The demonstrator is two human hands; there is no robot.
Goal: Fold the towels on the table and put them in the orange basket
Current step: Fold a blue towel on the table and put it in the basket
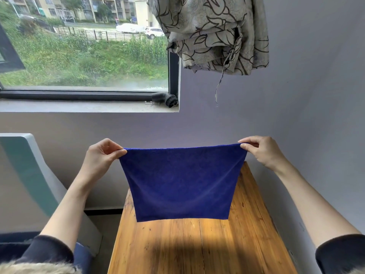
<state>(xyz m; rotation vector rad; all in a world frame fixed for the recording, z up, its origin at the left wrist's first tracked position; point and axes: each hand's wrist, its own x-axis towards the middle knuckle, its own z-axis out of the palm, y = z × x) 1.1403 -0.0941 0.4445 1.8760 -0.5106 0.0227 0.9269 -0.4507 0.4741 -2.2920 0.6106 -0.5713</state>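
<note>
left hand [102,155]: thumb + fingers pinching towel's top left corner
right hand [260,151]: same pinch, top right corner
towel [181,184]: blue, stretched btwn hands, hanging above table [197,248] far edge

Blue towel [182,184] stretched between pinching left hand [102,155] and right hand [260,150], above wooden table [197,246].

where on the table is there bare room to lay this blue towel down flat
The wooden table shows bare wood from below the hanging blue towel to the near edge. The left hand and right hand pinch its top corners. Nothing crowds the visible top; the far end is hidden.
</note>
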